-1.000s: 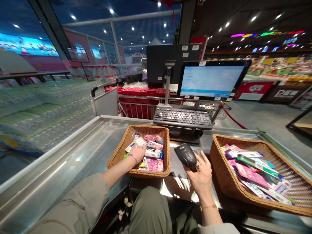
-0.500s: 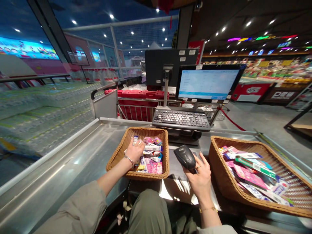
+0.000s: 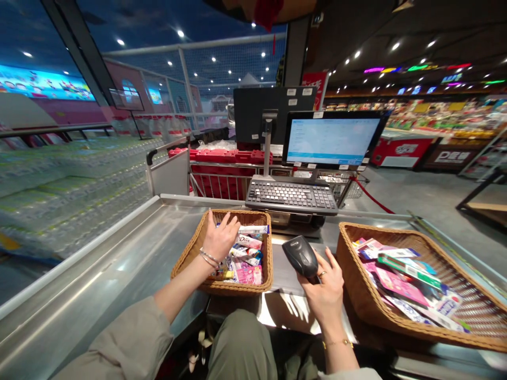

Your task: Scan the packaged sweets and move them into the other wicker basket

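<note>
My left hand (image 3: 222,236) is over the left wicker basket (image 3: 182,259), its fingers spread apart and nothing visible in them. Under and beside it lie small packets, among them a pink-and-white Dove packet (image 3: 249,241), a long white box (image 3: 254,229) with blue ends and a pink packet (image 3: 250,275). The palm hides part of the basket's contents. Between the two baskets, my right hand (image 3: 325,286) grips a black handheld barcode scanner (image 3: 300,255), its head tipped up and to the left.
A larger wicker basket (image 3: 356,287) with toothpaste-like boxes and packets stands at the right. Behind, a keyboard (image 3: 291,194) sits below a lit monitor (image 3: 330,140). The metal counter (image 3: 148,274) has a raised rim along its left side. My knees are beneath the front edge.
My left hand has risen a little and its fingers have spread. The long white box and the Dove packet now show more plainly beside it. My right hand still holds the scanner.
</note>
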### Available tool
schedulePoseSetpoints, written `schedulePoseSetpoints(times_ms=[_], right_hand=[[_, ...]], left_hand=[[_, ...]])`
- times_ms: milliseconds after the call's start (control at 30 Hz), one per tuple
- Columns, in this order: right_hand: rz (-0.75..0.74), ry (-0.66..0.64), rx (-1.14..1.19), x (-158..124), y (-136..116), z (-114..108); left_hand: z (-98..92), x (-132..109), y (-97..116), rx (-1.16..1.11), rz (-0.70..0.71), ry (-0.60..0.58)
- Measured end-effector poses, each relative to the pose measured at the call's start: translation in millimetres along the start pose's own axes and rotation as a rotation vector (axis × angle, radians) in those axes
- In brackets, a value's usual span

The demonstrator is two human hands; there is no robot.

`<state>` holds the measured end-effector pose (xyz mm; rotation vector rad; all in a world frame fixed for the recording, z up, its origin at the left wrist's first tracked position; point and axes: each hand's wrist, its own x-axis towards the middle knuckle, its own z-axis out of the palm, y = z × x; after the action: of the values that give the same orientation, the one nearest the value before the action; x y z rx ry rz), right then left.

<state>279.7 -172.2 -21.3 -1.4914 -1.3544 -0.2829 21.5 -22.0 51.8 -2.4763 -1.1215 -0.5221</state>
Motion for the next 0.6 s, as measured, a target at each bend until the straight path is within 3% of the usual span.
schedulePoseSetpoints(times_ms=[233, 600], right_hand=[[-0.022, 0.025, -0.018, 1, -3, -4], [-0.023, 0.093, -0.131, 5, -14, -14]], left_hand=[[-9.7, 6, 3, -0.002, 0.009, 0.086], [-7.1, 30, 39, -0.024, 0.077, 0.126]])
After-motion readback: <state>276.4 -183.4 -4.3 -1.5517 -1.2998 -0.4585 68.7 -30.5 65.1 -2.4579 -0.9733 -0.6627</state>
